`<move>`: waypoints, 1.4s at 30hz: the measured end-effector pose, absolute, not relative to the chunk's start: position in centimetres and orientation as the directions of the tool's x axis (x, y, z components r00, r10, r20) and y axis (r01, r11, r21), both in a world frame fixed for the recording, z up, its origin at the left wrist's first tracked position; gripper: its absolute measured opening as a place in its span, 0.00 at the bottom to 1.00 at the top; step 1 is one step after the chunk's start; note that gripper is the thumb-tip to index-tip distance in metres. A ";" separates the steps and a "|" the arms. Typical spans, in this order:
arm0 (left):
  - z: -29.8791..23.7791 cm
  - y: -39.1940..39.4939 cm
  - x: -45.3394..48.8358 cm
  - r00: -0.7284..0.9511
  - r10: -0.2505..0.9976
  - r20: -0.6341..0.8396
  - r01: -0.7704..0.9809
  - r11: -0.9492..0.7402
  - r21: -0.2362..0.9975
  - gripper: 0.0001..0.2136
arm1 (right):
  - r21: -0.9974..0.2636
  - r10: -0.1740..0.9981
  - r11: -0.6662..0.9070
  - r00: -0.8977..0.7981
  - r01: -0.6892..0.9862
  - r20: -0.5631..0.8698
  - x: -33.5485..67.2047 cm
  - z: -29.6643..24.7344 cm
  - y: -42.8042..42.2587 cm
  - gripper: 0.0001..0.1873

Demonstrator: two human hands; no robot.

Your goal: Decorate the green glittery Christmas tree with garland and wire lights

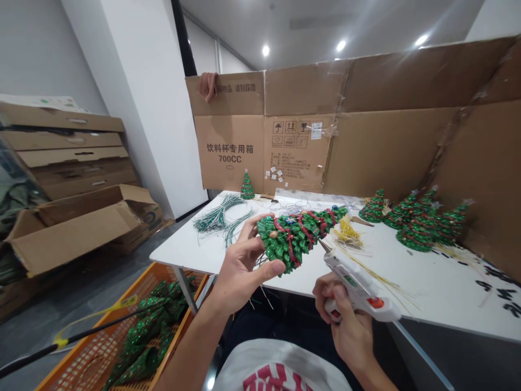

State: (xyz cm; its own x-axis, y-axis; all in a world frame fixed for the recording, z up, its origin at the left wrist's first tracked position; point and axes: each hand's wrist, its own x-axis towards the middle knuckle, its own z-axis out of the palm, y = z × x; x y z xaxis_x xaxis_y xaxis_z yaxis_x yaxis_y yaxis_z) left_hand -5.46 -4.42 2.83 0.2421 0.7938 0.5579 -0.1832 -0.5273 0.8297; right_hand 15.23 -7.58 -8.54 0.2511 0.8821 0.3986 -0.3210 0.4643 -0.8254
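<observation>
My left hand (244, 266) grips a small green Christmas tree figurine (299, 233) by its wide base, tilted on its side with the tip to the right. Red garland and coloured balls decorate the tree. In my right hand (345, 320) is a white hot glue gun (358, 285) with an orange switch and a glue stick (423, 353) coming out of its back. Its metal nozzle (324, 246) points at the tree's side, close to the garland; I cannot tell whether it touches.
On the white table (285, 288) lie green wire strands (220, 217) and yellow strands (348, 233). Several finished trees (419, 222) stand at the right, one small tree (246, 185) at the back. Cardboard (386, 146) walls the table. An orange crate (81, 353) of green trees sits lower left.
</observation>
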 end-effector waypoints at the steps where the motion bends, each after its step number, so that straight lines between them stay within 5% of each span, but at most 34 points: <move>1: 2.8 -4.4 -5.5 0.242 0.792 0.561 -0.180 -0.532 0.828 0.16 | -0.827 0.883 0.463 0.250 -0.319 0.398 15.2 -8.6 -7.6 0.14; 10: 2.4 -3.9 -5.6 0.199 0.802 0.563 -0.168 -0.538 0.826 0.17 | -0.889 0.900 0.416 0.231 -0.193 0.371 15.9 -9.0 -6.8 0.16; 17: 1.8 -3.0 -5.7 0.034 0.832 0.554 -0.254 -0.528 0.810 0.16 | -0.931 0.901 0.348 0.235 0.106 0.364 18.9 -9.6 -3.8 0.18; 27: 2.0 -2.9 -5.6 -0.009 0.860 0.510 -0.217 -0.500 0.839 0.15 | -0.706 0.901 0.228 0.129 0.671 0.413 21.2 -13.8 -0.7 0.17; 35: 1.4 -3.7 -4.0 0.149 0.831 0.537 -0.279 -0.486 0.829 0.13 | -0.541 0.862 0.314 0.004 0.780 0.506 20.7 -14.6 0.1 0.12; 42: 1.3 -4.3 -2.9 0.230 0.815 0.531 -0.235 -0.483 0.843 0.14 | -0.581 0.849 0.352 0.011 0.734 0.529 20.7 -13.7 -0.5 0.13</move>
State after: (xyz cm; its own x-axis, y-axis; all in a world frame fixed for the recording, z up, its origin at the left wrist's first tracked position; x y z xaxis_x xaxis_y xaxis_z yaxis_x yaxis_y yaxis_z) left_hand -2.92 -4.33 1.33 0.2296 0.8154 0.5315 -0.2351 -0.4835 0.8432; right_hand 20.67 -0.49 -13.69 0.0112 0.8487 0.5288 0.7336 0.3523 -0.5811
